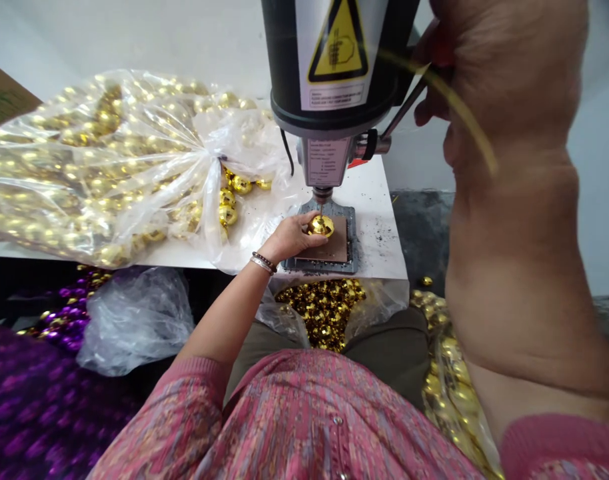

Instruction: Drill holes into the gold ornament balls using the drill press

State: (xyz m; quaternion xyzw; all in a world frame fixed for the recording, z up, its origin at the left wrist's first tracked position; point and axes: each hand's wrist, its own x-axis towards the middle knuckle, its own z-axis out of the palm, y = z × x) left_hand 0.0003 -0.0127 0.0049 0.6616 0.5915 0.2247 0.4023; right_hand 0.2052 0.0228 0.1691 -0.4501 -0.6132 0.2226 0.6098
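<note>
My left hand (pixel 297 237) grips a shiny gold ball (pixel 321 227) between thumb and fingers. The ball rests on a brown square board (pixel 337 248) on the grey base (pixel 352 233) of a drill press (pixel 334 67). Directly above, the thin drill bit (pixel 321 207) reaches the ball's top; whether it has gone in, I cannot tell. High on the right, close to the camera, my right hand (pixel 504 73) is closed around the press's feed lever (pixel 404 110). The far end of the lever is hidden inside that hand.
A large clear bag (pixel 84 167) of gold balls covers the table's left side. Loose gold balls (pixel 241 185) spill from its mouth. An open bag of gold pieces (pixel 324 310) hangs at my lap. Purple balls (pixel 67 313) lie lower left, more bagged gold balls (pixel 449 360) lower right. Dark shavings surround the base.
</note>
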